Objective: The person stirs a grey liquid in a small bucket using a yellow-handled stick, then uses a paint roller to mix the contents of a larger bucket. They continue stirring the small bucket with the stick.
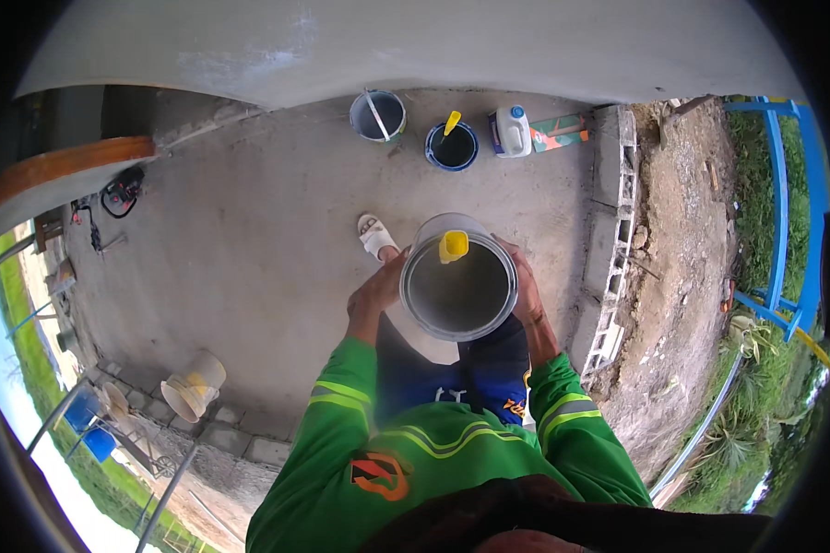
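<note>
Green long-sleeved work shirt with reflective bands (452, 442) fills the bottom of the view, closest to the camera. Bare grey concrete floor (249, 240) covers most of the rest, kinda blotchy, with a smooth grey wall (526, 55) across the top. Off to the right it's rough brown dirt (682, 230), fenced off by a low hollow-block wall (610, 230), with a blue metal frame (810, 221) beyond. Round grey bucket (458, 335) is front and centre, up off the floor; can't really tell what's inside. Near the wall: a dark bucket with a blue rim (452, 169) and a white plastic jug with a blue cap (516, 138). Left hand (375, 288) and right hand (527, 290) grip the held bucket from opposite sides, fingers against it. Smallest bit: a stubby yellow handle (453, 246) at its far rim.
</note>
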A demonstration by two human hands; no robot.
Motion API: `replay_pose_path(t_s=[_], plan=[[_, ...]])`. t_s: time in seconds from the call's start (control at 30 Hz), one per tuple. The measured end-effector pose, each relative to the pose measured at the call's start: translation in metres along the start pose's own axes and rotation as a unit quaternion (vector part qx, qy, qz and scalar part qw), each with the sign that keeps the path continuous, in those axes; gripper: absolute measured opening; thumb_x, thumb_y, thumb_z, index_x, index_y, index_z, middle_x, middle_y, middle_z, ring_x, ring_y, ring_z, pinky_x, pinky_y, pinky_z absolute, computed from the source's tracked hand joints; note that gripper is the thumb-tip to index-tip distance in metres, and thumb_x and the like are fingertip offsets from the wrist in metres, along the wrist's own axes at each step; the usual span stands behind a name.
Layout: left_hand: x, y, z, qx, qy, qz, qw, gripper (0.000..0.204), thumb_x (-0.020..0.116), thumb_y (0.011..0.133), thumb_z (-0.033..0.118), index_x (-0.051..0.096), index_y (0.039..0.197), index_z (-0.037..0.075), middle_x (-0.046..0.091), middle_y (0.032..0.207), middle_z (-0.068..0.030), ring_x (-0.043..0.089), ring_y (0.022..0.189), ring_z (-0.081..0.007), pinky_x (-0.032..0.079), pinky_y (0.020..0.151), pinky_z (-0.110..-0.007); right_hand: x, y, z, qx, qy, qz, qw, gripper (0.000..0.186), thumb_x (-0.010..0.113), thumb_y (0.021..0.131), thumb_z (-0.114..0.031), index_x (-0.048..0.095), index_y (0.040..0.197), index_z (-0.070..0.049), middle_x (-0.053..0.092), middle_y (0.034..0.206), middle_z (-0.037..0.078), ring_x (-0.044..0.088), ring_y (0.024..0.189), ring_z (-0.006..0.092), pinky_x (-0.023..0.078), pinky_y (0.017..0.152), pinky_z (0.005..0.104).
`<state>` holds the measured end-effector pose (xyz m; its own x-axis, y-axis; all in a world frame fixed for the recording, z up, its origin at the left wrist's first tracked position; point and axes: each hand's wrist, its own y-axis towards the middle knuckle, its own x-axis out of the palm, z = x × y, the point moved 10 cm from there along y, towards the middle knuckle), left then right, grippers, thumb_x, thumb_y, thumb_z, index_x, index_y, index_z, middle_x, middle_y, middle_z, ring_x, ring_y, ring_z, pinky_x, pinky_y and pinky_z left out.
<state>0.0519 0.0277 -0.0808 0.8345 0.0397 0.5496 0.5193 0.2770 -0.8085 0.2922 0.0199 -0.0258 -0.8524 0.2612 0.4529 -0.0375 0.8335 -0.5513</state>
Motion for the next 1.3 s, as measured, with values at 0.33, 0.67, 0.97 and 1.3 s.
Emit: replay_pose_path(t_s=[0.33, 0.67, 0.97, 1.3], plan=[[-0.183, 0.204, 0.025, 0.218, -0.086, 0.075, 0.969, 0.051, 0.041, 0.112, 0.039, 0.045, 0.153, 0.007, 0.063, 0.133, -0.0055, 0.062, 0.115, -0.0154, 0.052, 0.099, -0.032, -0.056, 0.210, 0.183, 0.042, -0.207, -0.021, 0.977, 0.050, 0.049, 0.107, -0.027, 0.049, 0.149, 0.001, 0.059, 0.143, 0.014, 0.056, 0.131, 0.0225, 0.044, 0.112, 0.0337], [-0.309, 0.307, 0.053, 0.313, 0.427, 0.237, 0.815, 0.043, 0.066, 0.096, 0.023, 0.060, 0.133, 0.003, 0.065, 0.130, -0.0225, 0.063, 0.121, -0.0378, 0.050, 0.099, -0.041, -0.078, 0.350, 0.278, 0.090, -0.092, -0.057, 0.990, 0.056, 0.046, 0.108, -0.034, 0.045, 0.155, -0.005, 0.051, 0.154, 0.010, 0.046, 0.142, 0.0228, 0.040, 0.114, 0.0384], [-0.363, 0.366, 0.008, 0.309, 0.573, 0.319, 0.689, 0.046, 0.060, 0.102, 0.026, 0.057, 0.142, 0.003, 0.063, 0.142, -0.0119, 0.060, 0.128, -0.0257, 0.052, 0.105, -0.039, -0.084, 0.429, 0.301, 0.137, -0.198, -0.142, 0.960, 0.057, 0.051, 0.105, -0.042, 0.050, 0.152, -0.010, 0.055, 0.149, 0.006, 0.048, 0.139, 0.0217, 0.039, 0.115, 0.0484], [-0.403, 0.314, 0.016, 0.162, -0.030, 0.285, 0.944, 0.064, 0.068, 0.096, 0.037, 0.049, 0.149, 0.006, 0.054, 0.145, -0.0192, 0.053, 0.133, -0.0368, 0.056, 0.099, -0.048, -0.097, 0.436, 0.313, 0.186, -0.293, -0.102, 0.932, 0.050, 0.056, 0.102, -0.038, 0.059, 0.143, -0.010, 0.062, 0.139, 0.012, 0.060, 0.126, 0.0279, 0.050, 0.103, 0.0476]])
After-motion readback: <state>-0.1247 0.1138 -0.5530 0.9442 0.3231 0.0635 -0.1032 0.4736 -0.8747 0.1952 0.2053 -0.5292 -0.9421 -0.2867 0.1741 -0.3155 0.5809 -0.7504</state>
